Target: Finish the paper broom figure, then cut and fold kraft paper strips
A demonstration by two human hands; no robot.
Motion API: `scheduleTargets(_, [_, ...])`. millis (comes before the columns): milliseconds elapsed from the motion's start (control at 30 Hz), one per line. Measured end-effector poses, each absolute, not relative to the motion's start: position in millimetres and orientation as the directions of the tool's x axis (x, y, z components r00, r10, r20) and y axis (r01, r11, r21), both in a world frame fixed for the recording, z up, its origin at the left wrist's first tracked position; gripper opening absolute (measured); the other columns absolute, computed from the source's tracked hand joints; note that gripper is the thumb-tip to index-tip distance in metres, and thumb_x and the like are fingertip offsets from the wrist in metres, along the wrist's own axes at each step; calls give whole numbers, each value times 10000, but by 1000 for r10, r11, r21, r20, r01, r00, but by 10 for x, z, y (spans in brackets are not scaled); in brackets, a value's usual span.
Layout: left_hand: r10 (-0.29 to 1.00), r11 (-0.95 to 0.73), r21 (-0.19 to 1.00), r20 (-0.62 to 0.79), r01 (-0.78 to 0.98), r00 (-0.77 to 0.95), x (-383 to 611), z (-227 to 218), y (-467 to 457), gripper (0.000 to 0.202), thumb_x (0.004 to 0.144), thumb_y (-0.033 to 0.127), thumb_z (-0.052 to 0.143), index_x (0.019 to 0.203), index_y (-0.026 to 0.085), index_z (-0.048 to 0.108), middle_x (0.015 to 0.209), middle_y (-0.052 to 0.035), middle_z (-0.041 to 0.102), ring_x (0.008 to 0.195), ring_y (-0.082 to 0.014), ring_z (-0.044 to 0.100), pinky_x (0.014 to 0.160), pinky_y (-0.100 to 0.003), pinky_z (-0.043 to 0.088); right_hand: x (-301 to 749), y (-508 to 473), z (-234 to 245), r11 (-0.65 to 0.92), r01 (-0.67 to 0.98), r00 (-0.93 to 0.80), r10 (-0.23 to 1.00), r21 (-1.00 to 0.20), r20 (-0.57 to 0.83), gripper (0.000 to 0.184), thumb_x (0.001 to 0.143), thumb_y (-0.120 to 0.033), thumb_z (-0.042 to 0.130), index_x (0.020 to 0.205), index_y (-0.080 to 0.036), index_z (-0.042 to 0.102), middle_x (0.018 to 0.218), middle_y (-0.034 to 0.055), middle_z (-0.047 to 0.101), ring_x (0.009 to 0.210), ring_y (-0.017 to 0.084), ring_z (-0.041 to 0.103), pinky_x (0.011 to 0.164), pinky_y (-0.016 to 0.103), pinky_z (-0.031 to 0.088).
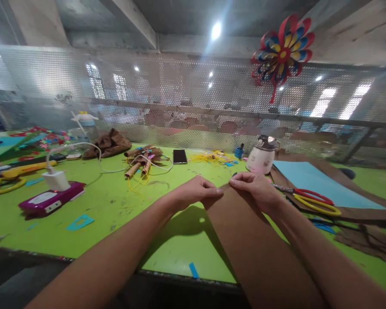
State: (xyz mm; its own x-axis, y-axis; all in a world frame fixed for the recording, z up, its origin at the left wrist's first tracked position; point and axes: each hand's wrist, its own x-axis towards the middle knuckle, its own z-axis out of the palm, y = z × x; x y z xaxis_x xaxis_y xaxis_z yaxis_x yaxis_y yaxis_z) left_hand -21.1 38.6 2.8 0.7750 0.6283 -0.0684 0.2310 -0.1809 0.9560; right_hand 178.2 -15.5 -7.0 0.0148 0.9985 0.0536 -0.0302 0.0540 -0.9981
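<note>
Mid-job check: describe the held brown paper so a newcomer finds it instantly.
On the green table, find where the left hand and right hand nearly meet. The brown paper stretches from them to the picture's bottom edge. Unlike the brown sheet beneath light-blue paper at right, both hands hold it.

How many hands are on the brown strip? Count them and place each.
2: the left hand and the right hand, side by side at the strip's far end. Some fingers are hidden.

Worktop (98,193): smooth, glossy, I see
Brown sheet (247,231): matt paper, over the near edge
Perforated panel (183,79): metallic
</note>
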Motion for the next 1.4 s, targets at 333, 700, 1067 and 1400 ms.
scheduleTargets(333, [613, -209, 946, -71, 248, 787, -207, 44, 380, 423, 712, 529, 616, 594, 124, 642, 541, 3, 535, 509, -91, 428, 541, -238, 341, 1821, -140, -79, 82, -13, -13, 997, -997, 82, 257, 614, -362, 764, 657, -162, 608, 578, -20, 586, 519, 99, 486, 526, 247, 356])
scheduleTargets(700, [596, -256, 937, -39, 237, 802, -190, 27, 366, 489, 676, 555, 627, 464, 152, 448, 459, 60, 351, 454, -60, 279, 469, -226, 204, 1811, -162, -44, 26, 76, -28, 999, -997, 24, 280, 576, -375, 783, 687, -161, 640, 626, 15, 619, 555, 123, 518, 529, 262, 384])
scheduleTargets(1067, [552, -286, 942, 11, 177, 834, -181, 39, 353, 485, 750, 493, 589, 442, 144, 450, 442, 48, 399, 440, -56, 318, 479, -226, 268, 1854, -128, -79, 59, 61, -17, 998, -996, 58, 237, 580, -342, 787, 579, -165, 628, 539, -23, 583, 498, 89, 469, 506, 247, 353])
scheduleTargets(1400, [497, -108, 984, -72, 144, 865, -204, 11, 441, 360, 697, 450, 679, 566, 122, 607, 521, 37, 481, 513, -73, 448, 569, -261, 467, 1925, -145, -11, 22, 89, 17, 1000, -996, 23, 251, 570, -348, 788, 613, -161, 626, 534, -21, 574, 489, 95, 467, 503, 249, 350])
